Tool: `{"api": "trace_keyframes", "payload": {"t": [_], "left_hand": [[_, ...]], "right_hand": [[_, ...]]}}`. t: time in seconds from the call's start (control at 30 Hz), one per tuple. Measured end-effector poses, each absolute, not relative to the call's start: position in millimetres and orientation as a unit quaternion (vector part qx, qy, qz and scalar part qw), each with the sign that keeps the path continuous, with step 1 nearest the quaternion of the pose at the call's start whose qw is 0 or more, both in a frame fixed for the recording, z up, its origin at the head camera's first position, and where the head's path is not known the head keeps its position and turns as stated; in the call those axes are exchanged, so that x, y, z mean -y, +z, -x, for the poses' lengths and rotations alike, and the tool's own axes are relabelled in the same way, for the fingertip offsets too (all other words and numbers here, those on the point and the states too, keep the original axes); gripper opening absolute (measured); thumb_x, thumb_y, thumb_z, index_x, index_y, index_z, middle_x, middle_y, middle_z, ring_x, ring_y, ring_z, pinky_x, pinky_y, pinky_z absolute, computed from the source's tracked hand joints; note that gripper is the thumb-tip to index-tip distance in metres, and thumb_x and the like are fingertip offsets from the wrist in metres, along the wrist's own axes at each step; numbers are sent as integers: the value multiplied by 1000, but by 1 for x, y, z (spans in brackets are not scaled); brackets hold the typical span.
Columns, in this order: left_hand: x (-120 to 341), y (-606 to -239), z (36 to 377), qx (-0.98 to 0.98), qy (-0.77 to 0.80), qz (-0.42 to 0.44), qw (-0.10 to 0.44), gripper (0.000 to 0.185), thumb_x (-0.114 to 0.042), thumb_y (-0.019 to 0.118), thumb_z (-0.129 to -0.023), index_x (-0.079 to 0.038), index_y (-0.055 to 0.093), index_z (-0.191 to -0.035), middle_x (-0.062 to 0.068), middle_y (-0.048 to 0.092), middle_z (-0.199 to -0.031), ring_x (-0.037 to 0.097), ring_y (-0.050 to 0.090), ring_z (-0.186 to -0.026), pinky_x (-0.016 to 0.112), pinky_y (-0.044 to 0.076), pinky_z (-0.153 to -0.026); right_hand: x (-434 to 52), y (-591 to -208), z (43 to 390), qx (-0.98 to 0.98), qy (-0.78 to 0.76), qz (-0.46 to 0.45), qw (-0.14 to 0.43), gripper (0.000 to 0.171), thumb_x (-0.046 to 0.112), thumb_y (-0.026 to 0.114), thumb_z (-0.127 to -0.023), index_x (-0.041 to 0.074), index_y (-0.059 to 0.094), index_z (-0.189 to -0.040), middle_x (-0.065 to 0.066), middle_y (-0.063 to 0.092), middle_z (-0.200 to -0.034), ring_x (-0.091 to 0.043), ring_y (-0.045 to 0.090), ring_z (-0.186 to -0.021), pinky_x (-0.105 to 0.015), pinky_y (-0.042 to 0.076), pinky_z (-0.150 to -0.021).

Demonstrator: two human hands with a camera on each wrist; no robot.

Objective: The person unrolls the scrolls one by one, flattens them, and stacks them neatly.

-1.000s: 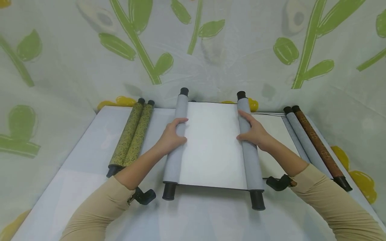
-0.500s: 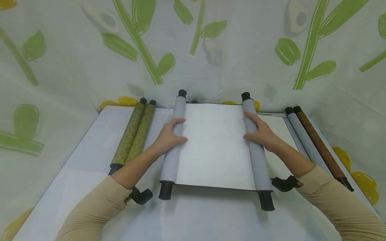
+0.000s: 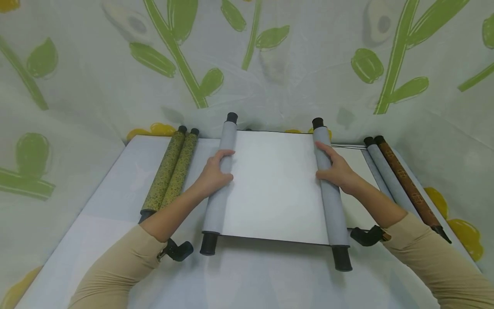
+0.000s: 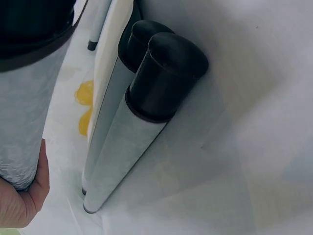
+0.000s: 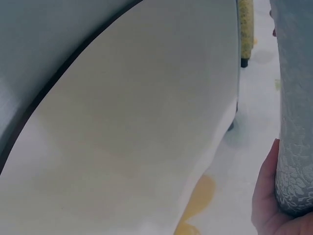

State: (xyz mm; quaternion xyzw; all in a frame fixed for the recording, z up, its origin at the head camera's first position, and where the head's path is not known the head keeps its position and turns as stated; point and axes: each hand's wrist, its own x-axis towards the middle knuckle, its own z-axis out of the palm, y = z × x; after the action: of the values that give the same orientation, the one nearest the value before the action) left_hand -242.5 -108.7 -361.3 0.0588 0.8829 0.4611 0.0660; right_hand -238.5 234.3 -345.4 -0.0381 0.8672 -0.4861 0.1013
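Observation:
A hanging scroll with blank white paper (image 3: 275, 184) is held partly unrolled above the white table. Its two grey-blue rolls have black end knobs. My left hand (image 3: 215, 174) grips the left roll (image 3: 216, 210), thumb and fingers around it; the left wrist view shows the hand (image 4: 24, 203) below that roll. My right hand (image 3: 336, 169) holds the right roll (image 3: 333, 214) the same way, and in the right wrist view the hand (image 5: 274, 200) curls around the patterned roll (image 5: 298, 98). The paper between the rolls looks fairly taut.
Two yellow-green patterned scrolls (image 3: 175, 176) lie at the left. At the right are a grey-blue roll (image 3: 393, 180), a brown patterned scroll (image 3: 407, 182) and a cream sheet (image 3: 356, 206). Grey rolls with black knobs (image 4: 168, 73) lie beneath the held scroll. A printed plastic sheet (image 3: 278, 94) hangs behind.
My hands have moved apart, the left one leftward and the right one rightward. More white paper shows between the two rolls. Both grips have stayed the same.

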Motion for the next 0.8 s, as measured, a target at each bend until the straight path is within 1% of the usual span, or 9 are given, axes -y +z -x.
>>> {"api": "trace_keyframes", "payload": {"t": [0.13,0.3,0.4,0.53,0.6,0.7,0.8], "left_hand": [[112,-359,242,-885,455,-70,65,66,-2,52,-79,-20,40,-141,23,34,-141,35,40,-116,52,39,-91],[117,-361,242,-890,444,-87,64,61,-4,47,-83,-16,40,-142,25,33,-141,34,39,-113,48,39,-88],[119,-362,241,-888,446,-81,70,63,-6,52,-83,-16,38,-143,25,34,-141,35,40,-116,50,39,-90],[121,-365,242,-887,450,-67,74,69,-8,65,-80,-16,38,-143,23,34,-142,38,39,-124,56,37,-97],[122,-366,243,-886,452,-65,73,71,-8,69,-78,-16,38,-142,21,35,-143,38,39,-125,56,36,-98],[122,-367,243,-883,459,-64,74,72,-4,68,-76,-16,39,-141,20,36,-143,38,40,-123,56,37,-97],[122,-367,243,-882,461,-67,71,72,0,63,-75,-16,39,-141,20,38,-141,37,43,-119,54,39,-95]], "right_hand": [[-237,-346,238,-875,-471,42,103,92,-5,53,-78,22,8,-153,-22,2,-156,-43,20,-131,-61,31,-93],[-242,-344,236,-881,-458,50,109,87,-3,49,-81,20,7,-154,-22,-2,-156,-45,16,-134,-65,27,-97],[-246,-344,236,-880,-461,52,104,86,-4,50,-82,18,9,-153,-22,-2,-156,-45,14,-136,-65,24,-99],[-249,-344,237,-878,-465,53,96,87,-4,58,-82,15,11,-153,-23,-2,-156,-46,11,-138,-66,20,-103],[-250,-344,237,-878,-466,54,95,89,-4,61,-82,15,10,-153,-23,-3,-156,-47,7,-139,-67,18,-104],[-250,-344,236,-878,-465,51,97,90,-4,61,-82,16,10,-153,-23,-3,-156,-47,7,-139,-67,17,-104],[-251,-343,236,-881,-461,49,97,89,-4,60,-82,16,10,-153,-23,-2,-156,-47,8,-139,-67,18,-103]]}}
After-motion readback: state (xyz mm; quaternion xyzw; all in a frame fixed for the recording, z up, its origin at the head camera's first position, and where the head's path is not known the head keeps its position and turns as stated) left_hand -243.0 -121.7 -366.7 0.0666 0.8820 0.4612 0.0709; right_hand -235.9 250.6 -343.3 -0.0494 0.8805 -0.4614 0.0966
